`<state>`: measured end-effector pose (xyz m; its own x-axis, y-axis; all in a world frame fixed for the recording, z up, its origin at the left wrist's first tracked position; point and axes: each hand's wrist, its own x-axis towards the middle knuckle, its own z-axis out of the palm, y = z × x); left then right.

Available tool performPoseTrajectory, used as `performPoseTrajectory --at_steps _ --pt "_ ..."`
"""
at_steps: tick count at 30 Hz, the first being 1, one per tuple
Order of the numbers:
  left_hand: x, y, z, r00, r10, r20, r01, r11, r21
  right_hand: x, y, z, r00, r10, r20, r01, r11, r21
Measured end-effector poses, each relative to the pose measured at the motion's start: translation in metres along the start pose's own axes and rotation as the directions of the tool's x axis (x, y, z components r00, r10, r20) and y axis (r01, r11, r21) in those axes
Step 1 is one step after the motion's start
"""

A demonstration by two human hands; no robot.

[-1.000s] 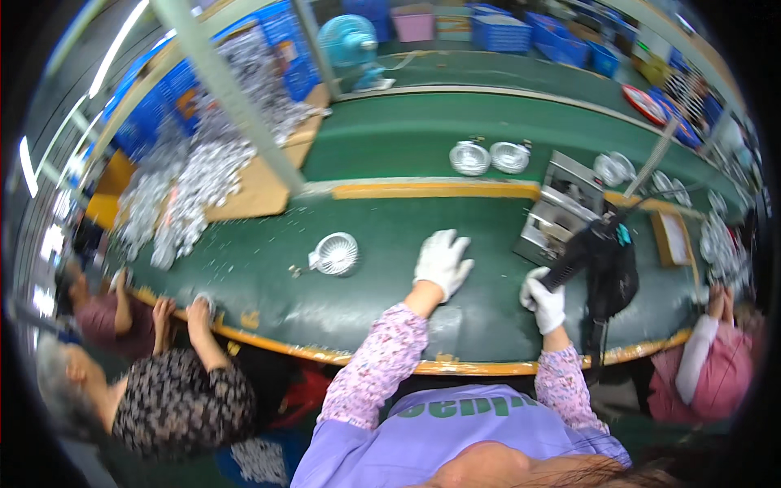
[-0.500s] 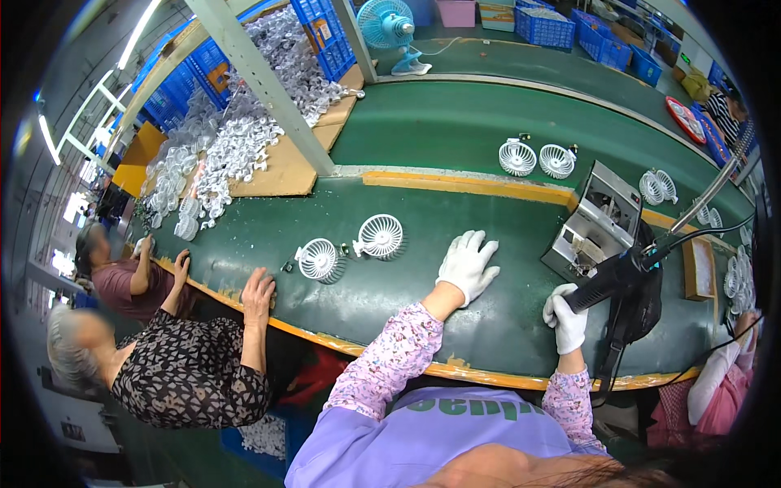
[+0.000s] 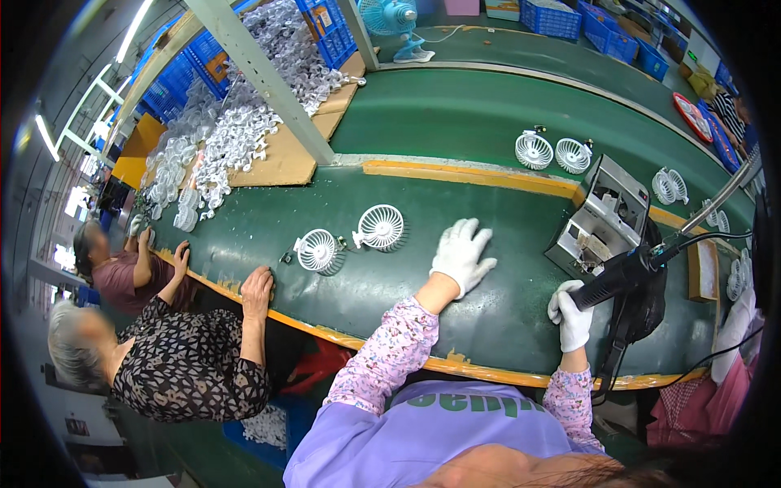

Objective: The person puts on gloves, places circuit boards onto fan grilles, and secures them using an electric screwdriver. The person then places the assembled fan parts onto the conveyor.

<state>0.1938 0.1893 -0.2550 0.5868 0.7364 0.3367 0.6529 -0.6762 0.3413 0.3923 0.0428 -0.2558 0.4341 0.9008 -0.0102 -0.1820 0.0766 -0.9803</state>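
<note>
My left hand (image 3: 462, 259), in a white glove, lies flat on the green worktable (image 3: 496, 333) with its fingers stretched out, holding nothing. Its fingers point away from me. To its left rest two white round fan cages, a nearer one (image 3: 316, 250) and a farther one (image 3: 381, 226), each with a small dark part at its side. My gloved right hand (image 3: 573, 317) is closed at the lower end of a black handle-shaped device (image 3: 610, 281), which partly covers it. Whatever its fingers hold is hidden. Beyond stands an open metal fixture (image 3: 604, 218).
Several more fan cages (image 3: 534, 151) sit on the far green belt (image 3: 455, 114). A metal arm (image 3: 724, 195) and cable reach in from the right. Clear plastic parts (image 3: 244, 122) are heaped at the back left beside a post (image 3: 260, 77). Co-workers sit at left (image 3: 187, 366) and far right.
The fan cages on the far belt have shifted slightly right. At the far right, a co-worker's arm has moved. My hands keep nearly the same poses.
</note>
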Motion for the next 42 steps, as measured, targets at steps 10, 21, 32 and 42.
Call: performPoseTrajectory --at_steps 10,21,32,42 --pt "-0.035 -0.060 -0.048 0.754 -0.624 -0.205 0.642 0.766 0.031 0.002 0.000 0.001 1.000 -0.004 0.005 0.004 1.000 0.009" --pt "-0.096 -0.089 -0.103 0.664 -0.654 -0.363 0.747 0.605 0.276 -0.002 -0.005 0.000 0.993 -0.060 0.101 0.055 0.997 0.056" --pt "-0.063 -0.050 -0.072 0.946 -0.317 0.070 0.312 0.947 0.072 0.029 -0.152 0.033 0.949 -0.315 -0.003 0.315 0.948 0.043" --pt "-0.008 0.063 -0.009 0.972 0.065 0.226 -0.042 0.993 -0.107 0.065 -0.124 0.031 0.770 -0.626 -0.126 0.575 0.765 -0.290"
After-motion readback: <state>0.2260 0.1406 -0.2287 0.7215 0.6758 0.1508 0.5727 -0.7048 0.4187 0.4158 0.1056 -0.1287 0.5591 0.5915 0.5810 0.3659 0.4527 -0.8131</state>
